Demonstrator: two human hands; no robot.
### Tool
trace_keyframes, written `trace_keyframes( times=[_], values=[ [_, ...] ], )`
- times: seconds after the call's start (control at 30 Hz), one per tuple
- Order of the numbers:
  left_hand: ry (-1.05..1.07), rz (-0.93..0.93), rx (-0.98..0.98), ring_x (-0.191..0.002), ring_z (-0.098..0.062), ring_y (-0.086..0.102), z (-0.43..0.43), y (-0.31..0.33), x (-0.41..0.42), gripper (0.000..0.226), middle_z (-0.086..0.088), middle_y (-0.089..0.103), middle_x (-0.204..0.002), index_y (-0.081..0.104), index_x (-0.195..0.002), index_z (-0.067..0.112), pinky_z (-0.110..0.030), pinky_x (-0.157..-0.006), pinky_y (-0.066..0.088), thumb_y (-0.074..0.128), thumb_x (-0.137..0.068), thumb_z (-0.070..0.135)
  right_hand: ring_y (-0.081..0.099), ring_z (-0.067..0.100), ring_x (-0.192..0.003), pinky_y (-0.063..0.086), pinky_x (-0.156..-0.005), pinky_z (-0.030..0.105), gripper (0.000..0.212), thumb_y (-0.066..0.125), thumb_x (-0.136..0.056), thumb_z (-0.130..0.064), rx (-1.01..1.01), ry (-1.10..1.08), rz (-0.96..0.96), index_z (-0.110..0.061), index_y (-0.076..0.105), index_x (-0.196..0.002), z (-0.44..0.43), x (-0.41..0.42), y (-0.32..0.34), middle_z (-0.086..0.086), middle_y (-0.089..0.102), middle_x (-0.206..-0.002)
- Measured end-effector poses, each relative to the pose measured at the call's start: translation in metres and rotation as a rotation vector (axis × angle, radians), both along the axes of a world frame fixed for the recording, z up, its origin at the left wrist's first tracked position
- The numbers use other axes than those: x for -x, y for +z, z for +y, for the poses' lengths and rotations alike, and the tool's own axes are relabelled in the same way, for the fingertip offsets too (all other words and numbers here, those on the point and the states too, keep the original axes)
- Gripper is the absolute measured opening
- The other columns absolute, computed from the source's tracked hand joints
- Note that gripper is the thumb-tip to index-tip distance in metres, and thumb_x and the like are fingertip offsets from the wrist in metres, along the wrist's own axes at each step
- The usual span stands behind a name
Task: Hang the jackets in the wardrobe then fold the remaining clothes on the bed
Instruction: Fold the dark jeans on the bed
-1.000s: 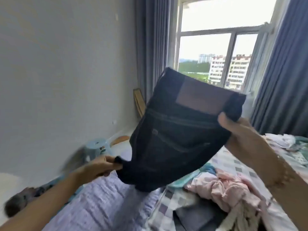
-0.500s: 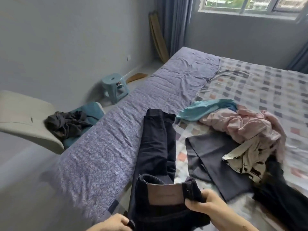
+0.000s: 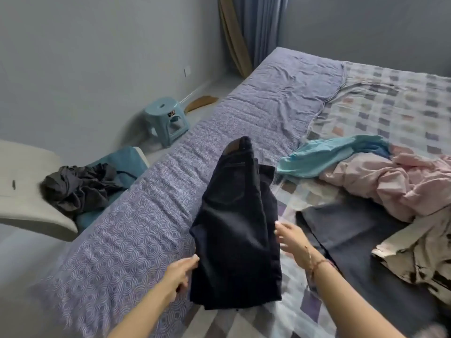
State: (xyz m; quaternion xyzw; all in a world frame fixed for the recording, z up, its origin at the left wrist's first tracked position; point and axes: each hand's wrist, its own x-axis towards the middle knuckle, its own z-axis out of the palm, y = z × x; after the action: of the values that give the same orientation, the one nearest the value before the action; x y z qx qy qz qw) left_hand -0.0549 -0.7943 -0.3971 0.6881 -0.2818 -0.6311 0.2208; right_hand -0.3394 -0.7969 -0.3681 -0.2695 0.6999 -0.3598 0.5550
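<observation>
Now folding: jeans [image 3: 235,228] lie doubled at centre, my left hand [image 3: 180,272] flat against their edge, right hand [image 3: 290,236] spread beside; next I'd press them flat.

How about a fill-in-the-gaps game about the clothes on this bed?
1. The dark jeans lie folded on the ____.
2. The little stool on the floor is coloured ____.
3. The crumpled pink garment lies to the ____ of the jeans in this picture.
4. The right hand has a ____ on its wrist.

Missing words: bed; blue; right; bracelet.
</observation>
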Motion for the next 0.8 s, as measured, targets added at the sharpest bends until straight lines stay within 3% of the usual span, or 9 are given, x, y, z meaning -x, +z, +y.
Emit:
trace_keyframes(
  times=[0.07,0.2,0.27,0.37,0.43,0.53,0.63,0.73,0.8],
  values=[
    [-0.162,-0.168,-0.031,-0.029,-0.005,0.026,0.007,-0.027,0.01,0.024,0.0,0.047,-0.057,0.059,-0.075,0.009,-0.013,-0.029,0.017,0.059,-0.092,0.026,0.043,0.016,-0.071,0.031,-0.056,0.026,0.04,0.046,-0.097,-0.029,-0.106,0.046,0.058,0.007,0.058,-0.085,0.033,-0.018,-0.047,0.009,0.048,-0.082],
    [-0.27,-0.329,-0.052,-0.038,-0.008,0.034,0.021,-0.071,0.018,0.03,-0.001,0.045,-0.059,0.062,-0.074,0.01,-0.017,-0.031,0.026,0.059,-0.09,0.034,0.042,0.007,-0.065,0.034,-0.066,0.023,0.034,0.038,-0.099,-0.039,-0.169,-0.06,-0.006,-0.021,0.049,-0.072,0.059,-0.041,-0.087,-0.005,0.047,-0.069],
    [-0.272,-0.33,-0.089,-0.044,-0.012,0.036,0.025,-0.075,0.016,0.032,-0.002,0.045,-0.063,0.061,-0.078,0.009,-0.018,-0.033,0.026,0.058,-0.09,0.039,0.035,0.009,-0.06,0.028,-0.056,0.022,0.036,0.042,-0.098,-0.036,-0.131,0.042,0.115,-0.017,0.04,-0.067,0.057,-0.041,-0.093,-0.002,0.039,-0.065],
    [-0.244,-0.402,-0.118,-0.065,-0.022,0.057,0.021,-0.081,0.012,0.032,-0.004,0.054,-0.075,0.055,-0.09,0.006,-0.02,-0.039,0.03,0.061,-0.088,0.036,0.037,0.009,-0.064,0.028,-0.055,0.021,0.019,0.048,-0.092,-0.019,-0.136,0.291,0.23,-0.014,0.044,-0.075,0.042,-0.038,-0.092,-0.001,0.045,-0.071],
    [-0.249,-0.349,-0.173,-0.059,-0.016,0.051,0.02,-0.081,0.013,0.03,-0.005,0.056,-0.078,0.055,-0.091,0.005,-0.019,-0.038,0.03,0.058,-0.09,0.035,0.037,0.01,-0.066,0.029,-0.055,0.02,0.012,0.05,-0.088,-0.014,-0.112,0.352,0.233,-0.013,0.042,-0.079,0.036,-0.043,-0.087,-0.001,0.045,-0.073],
    [-0.249,-0.238,-0.198,-0.041,-0.009,0.033,0.017,-0.079,0.016,0.03,-0.002,0.04,-0.061,0.051,-0.076,0.008,-0.018,-0.034,0.024,0.051,-0.095,0.031,0.04,0.01,-0.067,0.032,-0.057,0.019,0.013,0.051,-0.085,-0.009,-0.079,0.385,0.204,-0.014,0.041,-0.079,0.031,-0.054,-0.085,0.001,0.047,-0.073],
    [-0.319,-0.325,-0.115,-0.042,-0.012,0.03,0.018,-0.085,0.014,0.034,-0.002,0.03,-0.054,0.041,-0.067,0.009,-0.02,-0.036,0.024,0.046,-0.098,0.022,0.043,0.013,-0.069,0.034,-0.059,0.021,0.018,0.053,-0.087,-0.012,-0.122,0.369,0.28,-0.016,0.036,-0.081,0.027,-0.054,-0.093,-0.001,0.047,-0.073],
    [-0.36,-0.537,-0.049,-0.053,-0.021,0.041,0.02,-0.089,0.007,0.042,-0.005,0.038,-0.063,0.037,-0.057,0.012,-0.028,-0.049,0.031,0.047,-0.097,0.021,0.038,0.013,-0.067,0.031,-0.057,0.022,0.022,0.053,-0.087,-0.01,-0.122,0.268,0.336,-0.013,0.031,-0.085,0.026,-0.044,-0.097,-0.002,0.042,-0.075],
    [-0.333,-0.562,-0.021,-0.056,-0.023,0.043,0.022,-0.089,0.008,0.045,-0.007,0.04,-0.063,0.035,-0.054,0.013,-0.031,-0.054,0.029,0.047,-0.096,0.021,0.037,0.013,-0.063,0.03,-0.055,0.023,0.017,0.047,-0.086,-0.002,-0.07,0.185,0.375,-0.011,0.033,-0.087,0.03,-0.039,-0.096,0.0,0.041,-0.073]
  ],
)
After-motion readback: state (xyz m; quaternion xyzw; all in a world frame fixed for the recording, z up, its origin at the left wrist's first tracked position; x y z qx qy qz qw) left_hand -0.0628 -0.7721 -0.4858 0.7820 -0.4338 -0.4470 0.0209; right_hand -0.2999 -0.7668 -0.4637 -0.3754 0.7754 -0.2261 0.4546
